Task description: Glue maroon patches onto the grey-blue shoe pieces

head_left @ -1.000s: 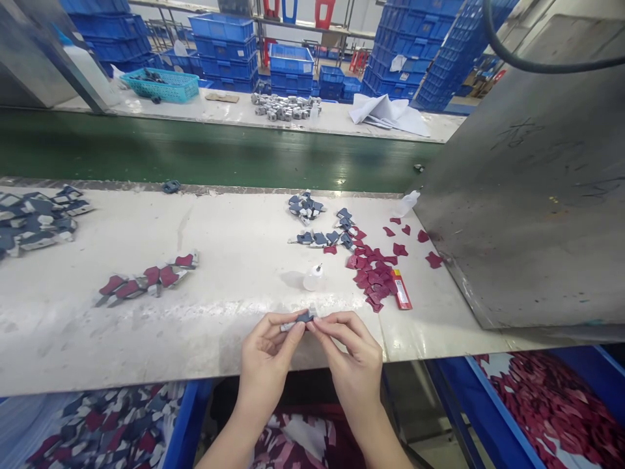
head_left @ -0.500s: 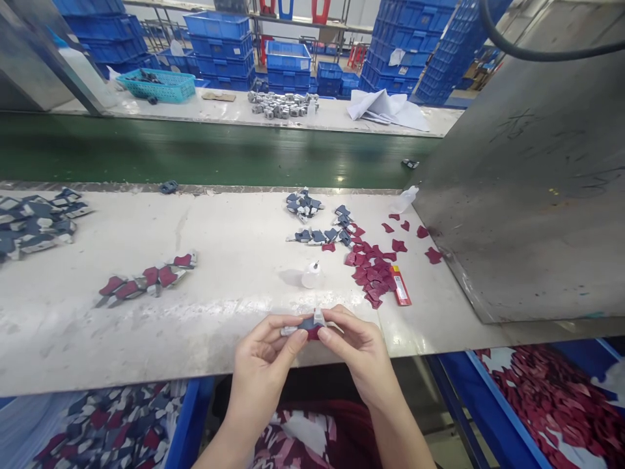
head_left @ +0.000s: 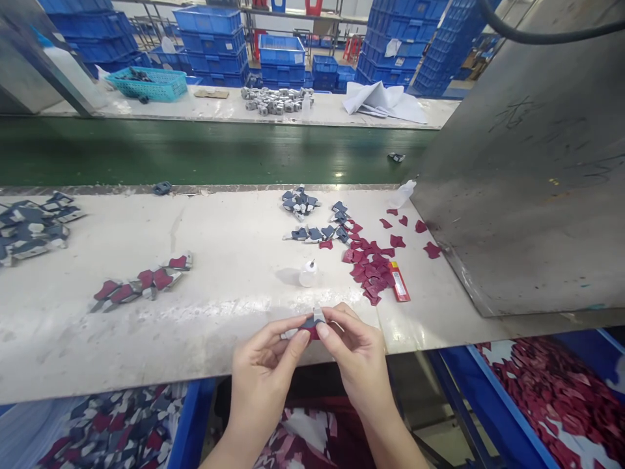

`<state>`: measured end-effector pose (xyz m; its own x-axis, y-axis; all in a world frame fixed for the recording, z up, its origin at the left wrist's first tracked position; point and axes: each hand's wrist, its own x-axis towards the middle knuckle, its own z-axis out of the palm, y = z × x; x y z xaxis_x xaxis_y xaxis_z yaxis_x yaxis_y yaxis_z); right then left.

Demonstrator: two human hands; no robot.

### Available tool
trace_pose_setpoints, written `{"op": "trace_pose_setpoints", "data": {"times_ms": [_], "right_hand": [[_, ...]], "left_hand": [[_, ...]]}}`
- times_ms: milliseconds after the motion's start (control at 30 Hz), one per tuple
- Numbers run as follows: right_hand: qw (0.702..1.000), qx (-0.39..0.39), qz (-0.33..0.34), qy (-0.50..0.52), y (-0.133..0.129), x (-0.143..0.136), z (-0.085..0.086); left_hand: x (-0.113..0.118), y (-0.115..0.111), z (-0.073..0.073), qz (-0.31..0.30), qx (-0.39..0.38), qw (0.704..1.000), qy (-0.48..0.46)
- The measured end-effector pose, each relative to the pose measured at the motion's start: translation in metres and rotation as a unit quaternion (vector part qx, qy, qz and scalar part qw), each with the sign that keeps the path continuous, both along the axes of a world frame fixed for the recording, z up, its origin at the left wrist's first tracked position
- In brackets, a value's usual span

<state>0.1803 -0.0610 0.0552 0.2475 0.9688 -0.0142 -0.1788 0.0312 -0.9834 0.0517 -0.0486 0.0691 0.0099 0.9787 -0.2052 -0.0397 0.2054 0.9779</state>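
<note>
Head view: the held piece point(head_left: 311, 324), dark blue-grey with pale ends and maroon along its near side, is between the two hands, just above the near edge of the white table point(head_left: 234, 241). Its long axis runs mostly from left to right, across the person's front, with the right end slightly farther from the body. One pale end points left, partly behind the fingers; at the right end a pale block sticks up (its underside is out of sight). The left hand point(head_left: 263, 365) is nearly closed, thumb and index finger pinching the left part, the other fingers curled. The right hand point(head_left: 360, 359) has the right part in a similar pinch, its thumb against the near side.

A small clear bottle point(head_left: 308, 274) with a dark tip stands beyond the piece. To the right of the bottle lie a pile of maroon patches point(head_left: 372, 272) and, just beside it, a red-and-white packet point(head_left: 400, 283), its long axis pointing away from the person, leaning slightly left. Dark pieces point(head_left: 318, 233) lie behind the bottle. A slanting row of maroon-faced pieces point(head_left: 161, 279) lies at left.
</note>
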Motion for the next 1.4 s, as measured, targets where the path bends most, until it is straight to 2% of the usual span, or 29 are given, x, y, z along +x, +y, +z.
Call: {"op": "trace_pose_setpoints", "data": {"times_ms": [233,500,700,833,1033,1167,1267,1333,1400], "right_hand": [[1.000,-0.008,0.012,0.017,0.002,-0.006,-0.007],[0.999,0.011,-0.006,0.037,0.000,-0.017,-0.005],[0.997,0.025,0.064,0.038,0.000,-0.013,-0.006],[0.997,0.013,0.056,0.059,0.000,-0.013,-0.007],[0.996,-0.011,0.020,0.082,0.002,-0.014,-0.006],[0.993,-0.046,0.028,0.106,0.005,-0.008,-0.010],[0.996,-0.042,0.056,0.048,0.005,0.000,-0.014],[0.997,0.004,0.049,-0.052,0.004,0.005,-0.014],[0.982,0.079,0.017,-0.173,0.003,0.011,-0.012]], "left_hand": [[0.001,-0.003,-0.004,0.034,0.021,0.999,0.011],[0.010,-0.008,0.001,0.100,0.033,0.994,0.005],[0.006,-0.009,0.004,0.111,0.025,0.993,0.035],[0.009,-0.014,0.004,0.133,0.041,0.989,0.044],[0.007,-0.016,-0.011,0.107,0.132,0.981,0.098],[-0.006,-0.008,-0.020,0.038,0.193,0.967,0.162],[-0.016,-0.001,-0.020,0.004,0.214,0.958,0.190],[-0.019,0.002,-0.016,-0.002,0.184,0.967,0.176],[-0.021,0.004,-0.012,-0.015,0.141,0.980,0.142]]}}
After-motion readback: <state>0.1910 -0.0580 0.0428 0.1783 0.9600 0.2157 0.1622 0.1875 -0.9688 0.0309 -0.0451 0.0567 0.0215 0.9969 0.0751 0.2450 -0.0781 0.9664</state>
